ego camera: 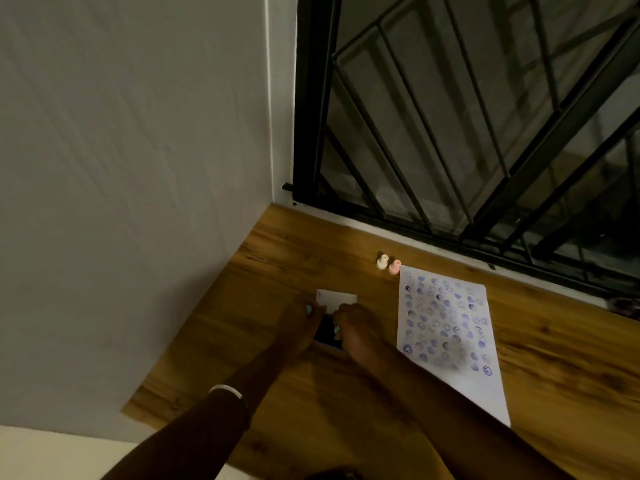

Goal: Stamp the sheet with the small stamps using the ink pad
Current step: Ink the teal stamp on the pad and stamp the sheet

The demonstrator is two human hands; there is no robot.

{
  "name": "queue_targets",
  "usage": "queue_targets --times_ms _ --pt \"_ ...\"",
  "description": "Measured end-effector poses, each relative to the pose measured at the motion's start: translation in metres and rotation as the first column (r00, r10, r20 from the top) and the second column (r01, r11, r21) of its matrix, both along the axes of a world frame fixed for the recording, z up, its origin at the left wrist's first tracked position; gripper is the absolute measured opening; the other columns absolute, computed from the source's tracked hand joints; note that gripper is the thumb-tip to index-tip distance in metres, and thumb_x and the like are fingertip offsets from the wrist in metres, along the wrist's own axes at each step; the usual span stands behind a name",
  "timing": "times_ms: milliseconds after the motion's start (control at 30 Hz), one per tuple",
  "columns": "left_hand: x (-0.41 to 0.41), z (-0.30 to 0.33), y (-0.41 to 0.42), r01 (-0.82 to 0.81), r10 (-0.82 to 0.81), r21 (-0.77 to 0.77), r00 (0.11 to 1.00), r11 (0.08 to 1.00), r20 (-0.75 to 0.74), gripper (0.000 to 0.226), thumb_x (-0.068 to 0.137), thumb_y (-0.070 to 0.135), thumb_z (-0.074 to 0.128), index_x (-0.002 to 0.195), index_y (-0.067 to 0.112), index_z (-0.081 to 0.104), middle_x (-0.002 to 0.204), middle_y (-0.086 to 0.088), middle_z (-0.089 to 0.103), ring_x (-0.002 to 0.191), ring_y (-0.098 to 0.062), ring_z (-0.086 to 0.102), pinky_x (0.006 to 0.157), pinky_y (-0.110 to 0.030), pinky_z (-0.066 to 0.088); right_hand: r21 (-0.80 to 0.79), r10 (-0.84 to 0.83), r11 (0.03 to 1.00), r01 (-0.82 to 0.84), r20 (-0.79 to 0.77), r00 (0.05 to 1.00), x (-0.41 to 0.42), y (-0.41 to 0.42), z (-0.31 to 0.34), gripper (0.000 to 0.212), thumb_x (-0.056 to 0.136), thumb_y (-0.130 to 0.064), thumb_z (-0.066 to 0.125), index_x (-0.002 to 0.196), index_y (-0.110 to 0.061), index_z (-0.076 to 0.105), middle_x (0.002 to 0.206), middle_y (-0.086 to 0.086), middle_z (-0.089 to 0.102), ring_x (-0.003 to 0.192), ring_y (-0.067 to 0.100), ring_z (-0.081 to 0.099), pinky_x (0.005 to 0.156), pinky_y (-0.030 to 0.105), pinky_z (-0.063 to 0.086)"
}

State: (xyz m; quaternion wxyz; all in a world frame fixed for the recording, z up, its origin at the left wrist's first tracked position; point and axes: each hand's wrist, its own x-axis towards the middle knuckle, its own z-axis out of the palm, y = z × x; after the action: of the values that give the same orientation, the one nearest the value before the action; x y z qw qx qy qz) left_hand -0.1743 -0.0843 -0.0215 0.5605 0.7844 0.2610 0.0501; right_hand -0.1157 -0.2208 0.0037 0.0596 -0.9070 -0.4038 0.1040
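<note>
The ink pad (325,332) lies on the wooden table, its dark pad showing and its white lid (341,299) swung up at the far side. My left hand (301,320) holds the lid's left edge with its fingertips. My right hand (356,329) rests on the pad's right side, fingers curled over the case; whether it grips a stamp is hidden. The white sheet (450,337), covered with several blue and purple stamp prints, lies to the right. A cream stamp (381,261) and a pink stamp (394,266) stand upright beyond the sheet's far left corner.
A grey wall runs along the table's (346,410) left side. A black metal window grille (467,133) stands behind the table's far edge. A dark object (623,303) sits at the far right by the sill. A bangle is on my left wrist.
</note>
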Motion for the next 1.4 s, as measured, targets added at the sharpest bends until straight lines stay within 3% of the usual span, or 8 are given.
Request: queue_targets --times_ms 233,333,533,633,733,867,1133,1400 --pt "-0.002 0.014 -0.006 -0.053 0.053 0.012 0.998 0.999 0.017 0.038 0.1 0.031 0.044 0.128 0.008 0.054 0.128 -0.011 0.06 0.116 -0.028 0.057 0.099 -0.035 0.047 0.06 -0.022 0.998 0.021 0.012 1.0 -0.005 -0.007 0.002 0.022 0.095 -0.009 0.047 0.111 -0.006 0.063 0.116 0.014 0.062 0.107 0.029 0.058 0.089 0.037 0.047" --pt "0.002 0.018 -0.007 -0.055 0.055 0.015 0.998 0.998 0.006 0.031 0.101 0.022 0.042 0.12 0.004 0.058 0.125 -0.015 0.06 0.114 -0.031 0.057 0.093 -0.032 0.044 0.107 -0.028 0.994 0.027 0.003 1.0 -0.007 -0.012 0.005 0.021 0.095 -0.012 0.052 0.112 -0.009 0.064 0.117 0.011 0.064 0.105 0.024 0.06 0.088 0.028 0.047" --pt "0.014 0.029 -0.025 0.03 -0.037 0.098 0.997 0.995 0.067 0.022 0.098 0.007 0.039 0.106 0.009 0.06 0.106 -0.017 0.063 0.096 -0.034 0.06 0.083 -0.041 0.051 0.159 -0.149 0.976 0.146 0.007 0.989 -0.003 -0.034 0.018 0.027 0.091 -0.015 0.059 0.118 -0.017 0.063 0.126 0.008 0.062 0.116 0.024 0.057 0.1 0.037 0.048" --pt "0.021 0.028 -0.048 0.125 -0.134 0.203 0.99 0.971 0.034 0.021 0.098 0.013 0.042 0.108 0.01 0.061 0.106 -0.019 0.064 0.092 -0.037 0.062 0.078 -0.042 0.051 0.119 -0.192 0.976 0.183 0.07 0.979 0.002 -0.066 0.023 0.025 0.091 -0.02 0.059 0.116 -0.019 0.062 0.121 0.005 0.065 0.109 0.021 0.061 0.098 0.037 0.049" --pt "0.027 0.029 -0.077 0.273 -0.276 0.292 0.961 0.917 -0.032 0.022 0.098 0.024 0.045 0.109 0.016 0.062 0.115 -0.004 0.067 0.105 -0.021 0.062 0.091 -0.032 0.049 0.112 -0.253 0.964 0.243 0.082 0.964 0.007 -0.106 0.025 0.023 0.091 -0.022 0.06 0.114 -0.021 0.063 0.115 0.003 0.067 0.104 0.018 0.062 0.095 0.036 0.051" --pt "0.035 0.027 -0.117 0.556 -0.539 0.343 0.828 0.757 -0.154 0.026 0.095 0.034 0.051 0.117 0.019 0.055 0.119 -0.005 0.063 0.108 -0.02 0.06 0.092 -0.035 0.052 0.032 -0.363 0.932 0.362 0.112 0.925 0.009 -0.155 0.031 0.022 0.089 -0.021 0.061 0.111 -0.021 0.063 0.111 0.004 0.068 0.1 0.021 0.063 0.089 0.033 0.052" --pt "0.039 0.016 -0.179 0.724 -0.644 0.379 0.688 0.576 -0.335 0.075 0.082 0.051 0.063 0.141 0.02 0.028 0.135 -0.009 0.054 0.116 -0.027 0.056 0.091 -0.037 0.051 -0.066 -0.47 0.874 0.481 0.134 0.872 0.008 -0.214 0.031 0.019 0.09 -0.022 0.057 0.108 -0.022 0.064 0.11 0.006 0.069 0.098 0.024 0.065 0.086 0.035 0.054" --pt "0.035 0.005 -0.2 0.778 -0.636 0.488 0.615 0.396 -0.465 0.095 0.083 0.054 0.06 0.151 0.012 0.008 0.156 -0.016 0.025 0.14 -0.035 0.029 0.115 -0.049 0.026 -0.124 -0.434 0.884 0.451 0.142 0.889 0.013 -0.232 0.022 0.018 0.091 -0.023 0.054 0.108 -0.023 0.062 0.109 0.005 0.068 0.098 0.024 0.064 0.087 0.036 0.052"
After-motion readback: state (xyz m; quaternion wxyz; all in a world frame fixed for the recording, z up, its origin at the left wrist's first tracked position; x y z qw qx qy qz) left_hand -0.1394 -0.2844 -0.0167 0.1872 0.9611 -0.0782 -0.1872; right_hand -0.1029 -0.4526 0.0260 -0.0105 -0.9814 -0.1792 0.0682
